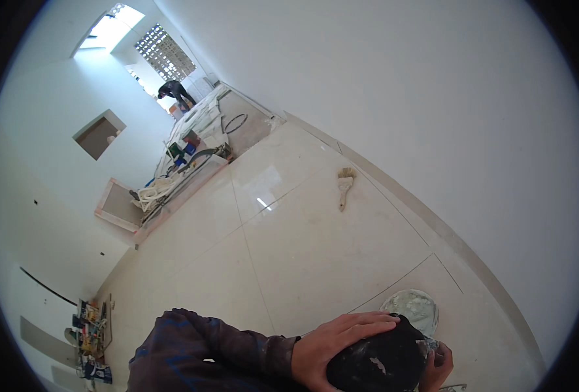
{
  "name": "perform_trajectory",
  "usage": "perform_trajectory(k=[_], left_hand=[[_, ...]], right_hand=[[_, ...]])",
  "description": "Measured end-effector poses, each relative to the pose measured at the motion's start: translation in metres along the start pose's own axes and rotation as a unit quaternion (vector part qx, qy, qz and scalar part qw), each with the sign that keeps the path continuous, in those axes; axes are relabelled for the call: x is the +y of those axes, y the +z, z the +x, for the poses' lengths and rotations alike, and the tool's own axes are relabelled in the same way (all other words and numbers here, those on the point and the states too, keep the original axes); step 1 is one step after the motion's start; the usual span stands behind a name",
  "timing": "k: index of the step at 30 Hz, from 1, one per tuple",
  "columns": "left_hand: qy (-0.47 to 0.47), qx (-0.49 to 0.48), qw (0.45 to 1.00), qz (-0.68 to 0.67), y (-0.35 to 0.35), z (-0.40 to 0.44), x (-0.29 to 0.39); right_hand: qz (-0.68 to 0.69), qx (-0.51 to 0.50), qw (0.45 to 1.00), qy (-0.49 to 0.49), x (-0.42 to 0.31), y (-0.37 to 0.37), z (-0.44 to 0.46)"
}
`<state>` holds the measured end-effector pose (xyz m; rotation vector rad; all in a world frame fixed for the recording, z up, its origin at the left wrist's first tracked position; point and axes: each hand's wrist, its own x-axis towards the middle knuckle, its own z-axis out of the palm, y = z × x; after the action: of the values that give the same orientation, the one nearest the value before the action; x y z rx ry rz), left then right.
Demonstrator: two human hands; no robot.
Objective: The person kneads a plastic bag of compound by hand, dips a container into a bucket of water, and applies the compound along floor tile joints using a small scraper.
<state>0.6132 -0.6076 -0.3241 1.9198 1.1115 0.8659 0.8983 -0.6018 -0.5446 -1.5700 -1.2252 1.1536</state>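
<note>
My left hand (332, 343) lies over a rounded black surface (378, 362) with whitish spots, perhaps my knee, its fingers stretched out across the top. On the other side of that surface, my right hand (438, 367) is curled, with its fingers bent together; what it holds is hidden. Just beyond the hands, a round container (412, 308) of pale, wet-looking paste stands on the floor. Farther off, a wide brush (345, 188) with a pale, stained handle lies flat on the tiles.
Glossy tiled floor (289, 242) runs along a white wall (433, 98) on the right. Tools and hoses (172, 186) are piled at the left, with more items (92, 336) at lower left. A person (177, 93) bends over in the far background.
</note>
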Motion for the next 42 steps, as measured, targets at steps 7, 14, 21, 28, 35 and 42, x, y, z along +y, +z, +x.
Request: perform_trajectory(k=[7,14,21,28,35,42], left_hand=[[-0.005,-0.014,1.0,-0.021,0.004,-0.003,0.016],[-0.018,0.015,1.0,-0.016,0.005,-0.011,0.007],[-0.033,-0.005,0.999,-0.013,0.006,-0.012,0.013],[-0.04,-0.013,0.999,-0.026,0.006,-0.012,0.008],[-0.009,-0.022,0.999,-0.028,0.003,-0.004,0.009],[0.02,-0.001,0.999,-0.034,0.007,-0.006,0.003]], right_hand=[[0.001,-0.017,1.0,-0.002,0.011,-0.002,-0.003],[0.005,-0.011,1.0,-0.002,0.012,-0.011,-0.01],[0.013,-0.013,1.0,0.002,0.018,-0.02,-0.011],[0.006,0.01,1.0,-0.011,0.009,-0.02,-0.011],[0.018,0.009,1.0,0.003,0.015,-0.021,-0.013],[0.012,0.011,1.0,-0.012,0.016,-0.021,-0.015]])
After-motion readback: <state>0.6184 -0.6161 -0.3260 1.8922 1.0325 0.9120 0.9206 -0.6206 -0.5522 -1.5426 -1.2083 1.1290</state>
